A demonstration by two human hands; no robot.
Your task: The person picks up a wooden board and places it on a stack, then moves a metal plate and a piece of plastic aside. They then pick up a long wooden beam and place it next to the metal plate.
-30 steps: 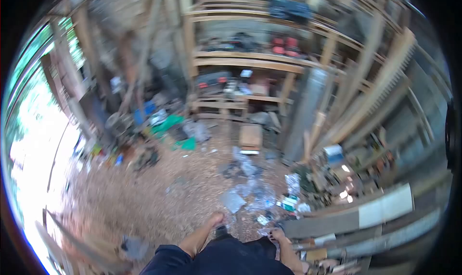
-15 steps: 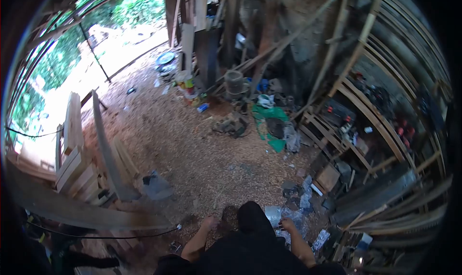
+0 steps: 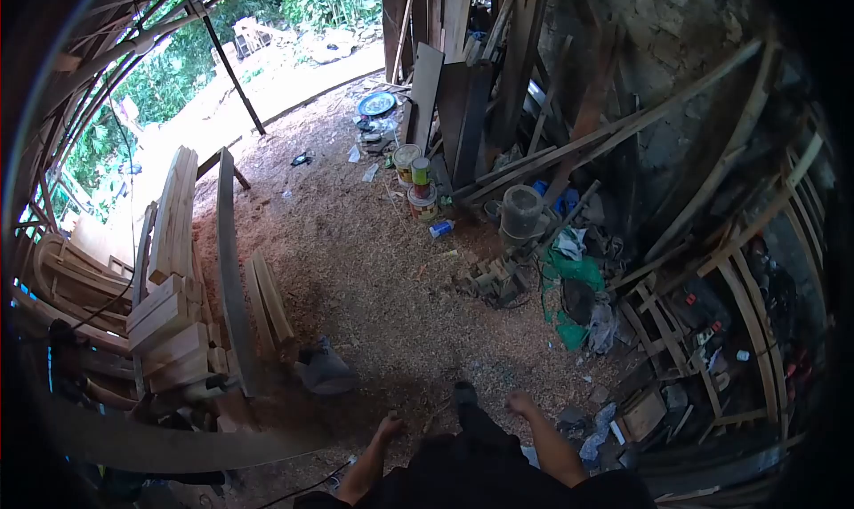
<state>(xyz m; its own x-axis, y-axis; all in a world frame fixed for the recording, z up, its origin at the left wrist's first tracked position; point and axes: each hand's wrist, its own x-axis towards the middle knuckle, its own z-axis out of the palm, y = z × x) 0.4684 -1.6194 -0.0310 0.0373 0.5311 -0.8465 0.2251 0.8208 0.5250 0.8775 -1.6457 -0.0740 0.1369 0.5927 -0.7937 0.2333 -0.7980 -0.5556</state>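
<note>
Low in the view, my left hand (image 3: pixel 389 426) hangs beside my body with its fingers curled in and nothing seen in them. My right hand (image 3: pixel 519 403) is also curled, held out above the shavings-covered ground (image 3: pixel 400 331) and touching nothing. Between the two hands one dark shoe (image 3: pixel 464 393) steps forward. Nearest to my left hand, a dark grey object (image 3: pixel 326 370) lies on the floor. Crumpled clear plastic (image 3: pixel 599 431) lies to the right of my right hand.
Stacked timber (image 3: pixel 169 313) and a long plank (image 3: pixel 233 278) stand at left, near another person's arm (image 3: pixel 111 395). Paint cans (image 3: pixel 421 197), a machine part (image 3: pixel 498 282), a green sheet (image 3: pixel 569 300) and leaning boards (image 3: pixel 458 117) line the back. A wooden rack (image 3: pixel 676 340) stands right.
My view has swung left, so the surroundings have shifted right and down. A shoe now shows ahead of my body. Both hands remain apart from all objects.
</note>
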